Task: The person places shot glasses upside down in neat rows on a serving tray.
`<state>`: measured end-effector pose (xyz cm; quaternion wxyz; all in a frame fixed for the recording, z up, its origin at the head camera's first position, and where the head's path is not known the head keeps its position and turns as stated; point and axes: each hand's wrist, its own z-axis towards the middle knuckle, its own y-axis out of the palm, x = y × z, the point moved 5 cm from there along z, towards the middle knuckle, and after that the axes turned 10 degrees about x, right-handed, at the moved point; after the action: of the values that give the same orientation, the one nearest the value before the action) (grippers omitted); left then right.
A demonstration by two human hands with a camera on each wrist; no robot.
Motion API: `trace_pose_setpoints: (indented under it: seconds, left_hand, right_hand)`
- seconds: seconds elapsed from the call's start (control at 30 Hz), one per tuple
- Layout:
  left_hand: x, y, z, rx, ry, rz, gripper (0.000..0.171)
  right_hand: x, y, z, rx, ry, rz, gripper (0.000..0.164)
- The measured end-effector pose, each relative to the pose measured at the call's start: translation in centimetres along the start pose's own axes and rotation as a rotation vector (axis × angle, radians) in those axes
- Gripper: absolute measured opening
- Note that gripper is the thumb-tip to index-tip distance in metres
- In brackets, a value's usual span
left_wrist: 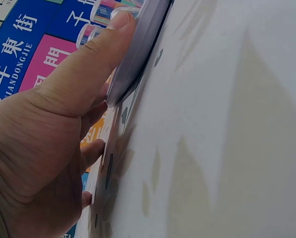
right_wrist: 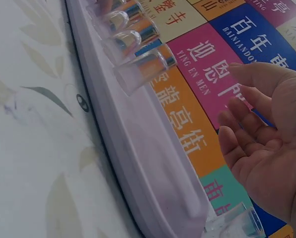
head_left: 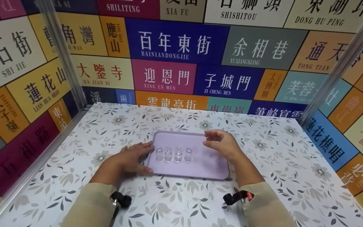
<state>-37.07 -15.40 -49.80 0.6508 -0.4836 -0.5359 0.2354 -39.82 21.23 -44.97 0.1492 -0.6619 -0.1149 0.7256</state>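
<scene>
1. The right hand (head_left: 225, 145) hangs over the right half of the tray, fingers loosely bent, with a gap between thumb and fingers. Its grip holds nothing.
2. The left hand (head_left: 132, 160) lies along the tray's left end, thumb by the near corner and fingers by the farther part of that end. In the left wrist view the thumb overlaps the rim; how firmly it presses, I cannot tell. It is not closed round any cup.
3. From the right grip, the rightmost clear cup (head_left: 188, 155) lies to the left and, it seems, a little toward the person. They are near but apart, and of the two hands the right looks nearer to it.
4. The second cup (head_left: 168, 155), third cup (head_left: 178, 155) and leftmost cup (head_left: 159, 155) continue that line. The left hand is nearer to the leftmost. Each cup stands with its long axis upright; the row runs along the tray's length.
5. The right wrist view shows another clear cup (right_wrist: 241, 225) by the tray's right end; whether it stands on the tray is unclear.
6. The lavender tray (head_left: 206, 168) rests lengthwise, left to right, on the leaf-patterned desk (head_left: 181, 201).
</scene>
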Motion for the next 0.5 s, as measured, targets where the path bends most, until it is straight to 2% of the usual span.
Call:
trace_pose_setpoints:
  seconds: [0.33,0.5]
  left_hand:
    - [0.0,0.0,0.1,-0.001,-0.024,-0.016,0.106]
    - [-0.1,0.1,0.1,0.001,-0.017,-0.015,0.107]
  right_hand:
    - [0.5,-3.9,-0.6,0.049,-0.003,-0.017,0.057]
    - [1.4,-6.0,-1.0,0.078,0.001,-0.018,0.054]
